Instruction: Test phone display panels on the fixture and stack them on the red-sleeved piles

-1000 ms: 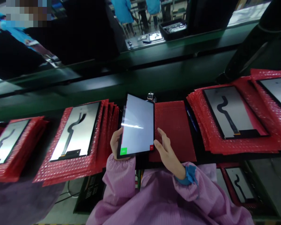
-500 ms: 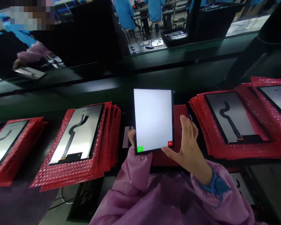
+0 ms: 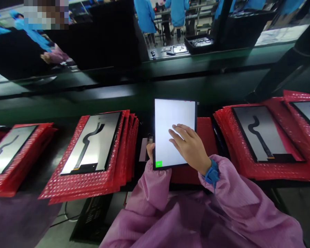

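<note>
A lit display panel (image 3: 167,120) with a white screen is held up in front of me, a green box showing in its lower left corner. My left hand (image 3: 150,151) grips it at the lower left edge, thumb in sight and the other fingers hidden behind. Over the screen's lower right part lies my right hand (image 3: 189,144), fingers spread; whether the fingertips touch the glass I cannot tell. A blue band circles that wrist. Behind the panel, a red mat (image 3: 204,132) shows on the bench.
To the left, a display panel with a dark ribbon cable (image 3: 93,144) rests on stacked red bubble-wrap pouches (image 3: 113,172). More pouches (image 3: 232,162) carry a panel (image 3: 266,137) on the right. A black tray (image 3: 199,44) stands beyond the bench ledge, where people in blue sit.
My right hand has moved left and up from the panel's lower right corner to over the screen. Small red marks now show at the screen's top right. The whole view has shifted slightly.
</note>
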{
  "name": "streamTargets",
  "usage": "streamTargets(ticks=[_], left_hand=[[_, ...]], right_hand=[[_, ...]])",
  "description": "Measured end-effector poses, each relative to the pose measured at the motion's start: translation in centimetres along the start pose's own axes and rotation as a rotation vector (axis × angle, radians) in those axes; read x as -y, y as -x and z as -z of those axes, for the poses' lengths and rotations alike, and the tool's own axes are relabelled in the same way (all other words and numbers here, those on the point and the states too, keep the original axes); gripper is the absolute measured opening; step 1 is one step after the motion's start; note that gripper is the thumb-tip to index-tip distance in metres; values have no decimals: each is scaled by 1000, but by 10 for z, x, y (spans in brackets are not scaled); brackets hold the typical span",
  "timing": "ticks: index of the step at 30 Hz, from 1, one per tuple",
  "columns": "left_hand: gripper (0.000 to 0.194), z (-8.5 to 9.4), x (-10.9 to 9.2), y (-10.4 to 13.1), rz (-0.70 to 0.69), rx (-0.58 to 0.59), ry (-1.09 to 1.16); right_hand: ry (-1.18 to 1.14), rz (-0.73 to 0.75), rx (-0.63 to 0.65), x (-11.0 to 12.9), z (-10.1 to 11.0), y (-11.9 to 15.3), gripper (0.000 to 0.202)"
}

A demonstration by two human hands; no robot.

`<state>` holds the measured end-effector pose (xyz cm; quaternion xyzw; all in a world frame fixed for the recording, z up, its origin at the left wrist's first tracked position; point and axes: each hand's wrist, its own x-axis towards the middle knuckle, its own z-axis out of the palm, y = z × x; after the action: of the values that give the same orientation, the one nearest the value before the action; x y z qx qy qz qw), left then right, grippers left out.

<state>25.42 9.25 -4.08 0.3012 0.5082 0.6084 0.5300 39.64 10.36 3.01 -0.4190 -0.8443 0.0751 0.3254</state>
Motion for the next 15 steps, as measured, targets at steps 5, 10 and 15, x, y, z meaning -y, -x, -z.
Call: streamTargets(ticks=[5, 10, 15], left_hand=[[57, -7, -5, 5, 5, 75, 296], [46, -5, -10, 4, 50, 86, 414], [54, -7, -26, 8, 179, 273, 392]], right_hand=[[-3, 68, -108, 0, 8, 22, 39], [124, 41, -68, 13, 24, 35, 48], [-80, 196, -226, 53, 84, 43, 51]])
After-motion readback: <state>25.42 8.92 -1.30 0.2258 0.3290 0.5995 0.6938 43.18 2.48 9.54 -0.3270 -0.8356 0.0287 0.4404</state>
